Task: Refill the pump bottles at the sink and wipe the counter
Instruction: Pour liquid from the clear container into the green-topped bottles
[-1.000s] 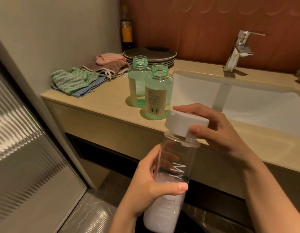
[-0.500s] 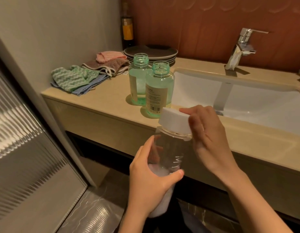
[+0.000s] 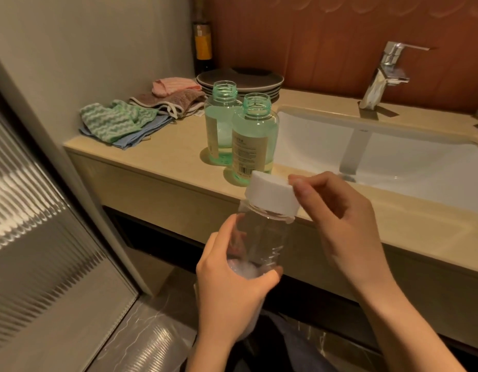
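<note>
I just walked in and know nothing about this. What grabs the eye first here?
Front and centre is a clear bottle with a white cap: the left hand holds its body and the right hand pinches the cap. Behind it, two uncapped green bottles stand on the counter beside the sink. A heap of cloths lies at the counter's far left.

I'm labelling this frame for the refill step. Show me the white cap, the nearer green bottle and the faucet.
white cap (image 3: 272, 197), head view, on its side wall.
nearer green bottle (image 3: 248, 153), head view, on its paper label.
faucet (image 3: 376, 88), head view, on its spout.
</note>
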